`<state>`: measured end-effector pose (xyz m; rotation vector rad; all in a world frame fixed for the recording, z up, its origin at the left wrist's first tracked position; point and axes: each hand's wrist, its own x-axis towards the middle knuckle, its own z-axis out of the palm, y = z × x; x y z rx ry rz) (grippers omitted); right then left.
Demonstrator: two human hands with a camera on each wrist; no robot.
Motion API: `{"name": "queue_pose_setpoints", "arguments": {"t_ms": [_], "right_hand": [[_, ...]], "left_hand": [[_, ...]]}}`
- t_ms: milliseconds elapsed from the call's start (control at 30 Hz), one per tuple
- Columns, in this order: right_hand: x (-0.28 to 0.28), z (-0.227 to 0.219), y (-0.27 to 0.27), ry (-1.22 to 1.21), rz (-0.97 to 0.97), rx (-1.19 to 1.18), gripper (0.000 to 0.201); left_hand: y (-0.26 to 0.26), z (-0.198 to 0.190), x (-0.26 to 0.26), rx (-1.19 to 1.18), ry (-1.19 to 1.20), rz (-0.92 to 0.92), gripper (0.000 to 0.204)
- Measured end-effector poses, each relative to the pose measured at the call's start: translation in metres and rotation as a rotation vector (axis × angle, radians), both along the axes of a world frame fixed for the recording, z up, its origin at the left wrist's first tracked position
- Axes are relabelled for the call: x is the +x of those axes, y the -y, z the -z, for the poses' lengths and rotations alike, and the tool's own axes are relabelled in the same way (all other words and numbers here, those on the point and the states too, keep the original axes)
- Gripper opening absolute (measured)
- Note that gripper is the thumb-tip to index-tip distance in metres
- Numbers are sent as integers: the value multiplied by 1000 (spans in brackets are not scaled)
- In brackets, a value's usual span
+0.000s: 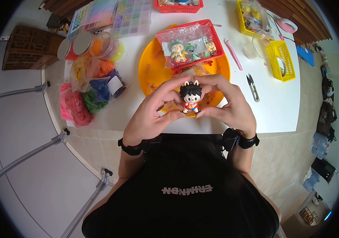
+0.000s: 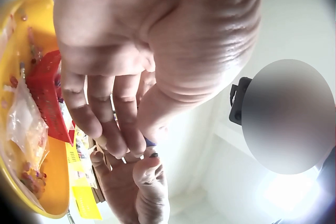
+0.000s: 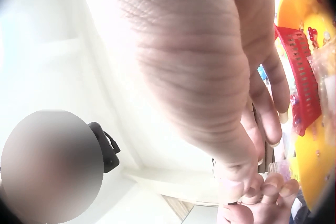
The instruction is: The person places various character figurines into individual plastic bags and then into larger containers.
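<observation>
A small figurine (image 1: 191, 97) with black hair, a red top and blue at its base is held upright between both hands in the head view. The left hand (image 1: 153, 107) grips its left side, thumb low by the feet and fingers curled behind. On the other side the right hand (image 1: 229, 103) pinches it, thumb at the foot and index finger near the head. In the wrist views the left hand (image 2: 152, 50) and the right hand (image 3: 199, 71) meet at the fingertips and mostly hide the figurine.
Beyond the hands, a yellow tray (image 1: 144, 71) carries a red basket (image 1: 219, 49) of bagged figurines. Snips (image 1: 253, 87), a pink tool (image 1: 234, 55) and a yellow basket (image 1: 292, 71) lie to the right. Bags of coloured material (image 1: 76, 105) and jars (image 1: 83, 43) stand left.
</observation>
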<state>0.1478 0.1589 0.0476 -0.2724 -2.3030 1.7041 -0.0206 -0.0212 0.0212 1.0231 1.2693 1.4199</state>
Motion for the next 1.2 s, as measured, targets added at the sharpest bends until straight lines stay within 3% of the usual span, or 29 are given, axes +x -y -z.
{"name": "queue_pose_setpoints", "arguments": {"t_ms": [567, 767, 1200], "right_hand": [[-1, -3, 2, 31, 20, 42, 79], [-4, 3, 4, 15, 54, 15, 78], [-5, 8, 5, -6, 11, -35, 77]], "left_hand": [[0, 0, -2, 20, -91, 4, 86], [-2, 0, 4, 3, 14, -70, 78], [-1, 1, 2, 11, -21, -88, 71]]}}
